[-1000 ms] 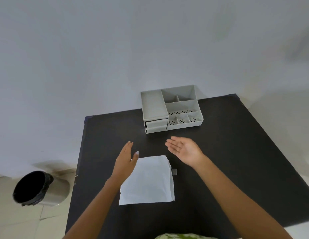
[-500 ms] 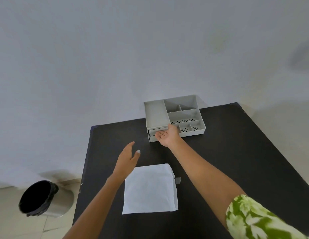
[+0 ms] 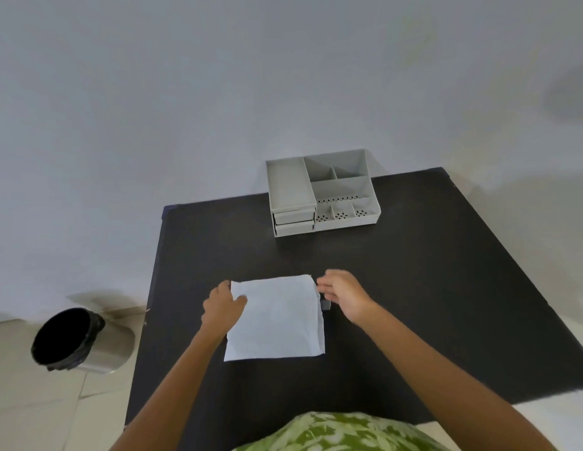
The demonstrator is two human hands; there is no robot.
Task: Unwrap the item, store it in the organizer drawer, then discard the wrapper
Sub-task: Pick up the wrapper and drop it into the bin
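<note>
Head view: left hand [image 3: 223, 308] pinching wrapper [image 3: 277, 317] far-left corner, right hand [image 3: 343, 292] open beside wrapper's far-right corner, nearest small grey item [image 3: 326, 304]

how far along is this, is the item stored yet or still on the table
Done: the white wrapper lies spread flat on the black table. In hand: the left hand pinches its far left corner; the right hand hovers at its right edge, over a small grey item, apparently still unstored. Left: the organizer drawers look closed, so storing remains, then the wrapper goes in the bin.
</note>
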